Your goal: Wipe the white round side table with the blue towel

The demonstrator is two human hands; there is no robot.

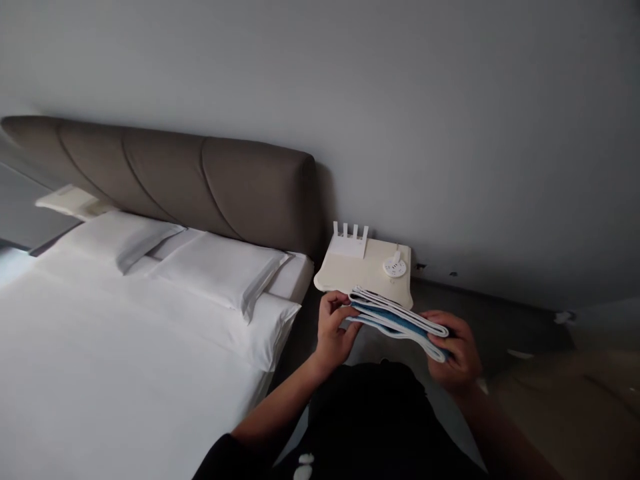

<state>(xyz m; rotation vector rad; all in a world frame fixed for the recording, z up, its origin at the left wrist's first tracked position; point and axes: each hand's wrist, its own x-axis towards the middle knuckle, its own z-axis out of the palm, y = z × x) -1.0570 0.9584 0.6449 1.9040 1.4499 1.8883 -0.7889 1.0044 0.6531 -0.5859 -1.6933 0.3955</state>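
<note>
Between my two hands is a folded cloth [395, 319], blue inside with white edges and several layers showing, perhaps a towel or a small mat. My left hand [337, 330] grips its left end, fingers and thumb pressed on the layers. The right end is in my right hand [456, 350], whose fingers wrap the folds. The cloth is held in the air, just in front of a cream nightstand [363, 270], whose near edge it partly covers. I cannot tell whether it touches the nightstand.
On the nightstand stand a white router [349, 245] with upright antennas and a round white power strip [395, 267]. To the left is a bed with white sheets [125, 360], pillows [217, 270] and a brown padded headboard [250, 193]. A brown surface [560, 413] lies at lower right.
</note>
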